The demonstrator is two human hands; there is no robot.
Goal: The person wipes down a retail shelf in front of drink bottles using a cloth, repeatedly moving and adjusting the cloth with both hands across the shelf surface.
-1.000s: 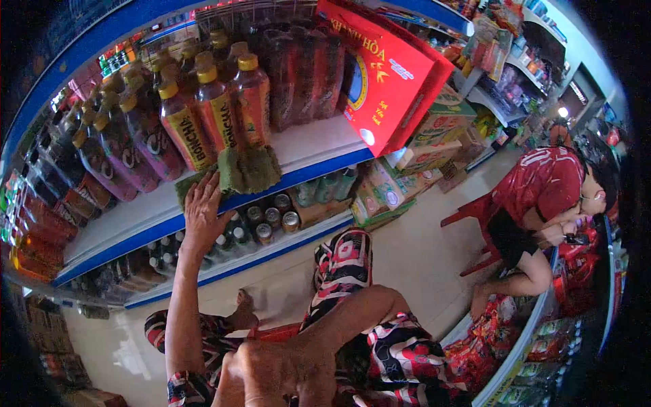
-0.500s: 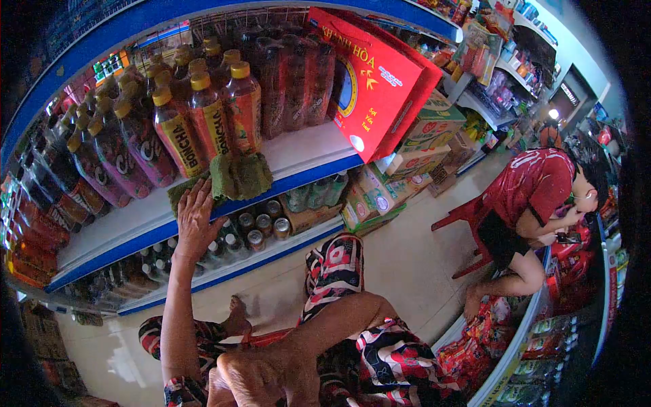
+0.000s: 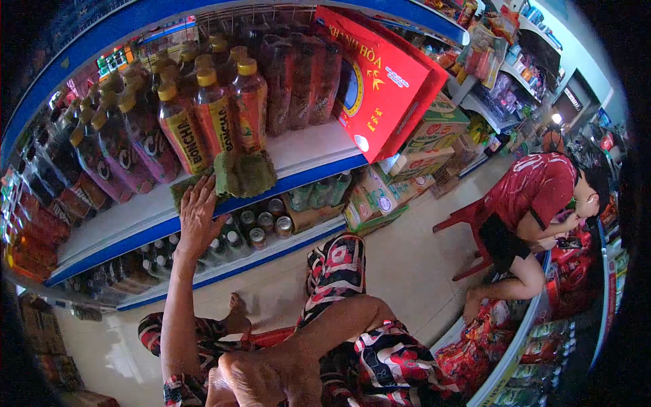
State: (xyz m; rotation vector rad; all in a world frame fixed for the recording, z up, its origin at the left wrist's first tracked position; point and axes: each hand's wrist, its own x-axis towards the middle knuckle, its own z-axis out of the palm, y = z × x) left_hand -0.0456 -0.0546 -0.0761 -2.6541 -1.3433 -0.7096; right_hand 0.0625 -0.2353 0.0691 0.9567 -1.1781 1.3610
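the left hand (image 3: 196,211) is staying open on the green cloth (image 3: 245,176), hardly shifting it. the right hand (image 3: 249,376) is hiding its grip.

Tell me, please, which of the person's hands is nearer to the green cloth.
Left. The left hand rests on the green cloth at the edge of the shelf; the right hand is apart from it, low in the view.

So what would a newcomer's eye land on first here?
The big red package at the right end of the shelf with the yellow-capped bottles. Then the left hand, resting on a green cloth at that shelf's front edge. Third, the person in a red shirt, bent over at far right.
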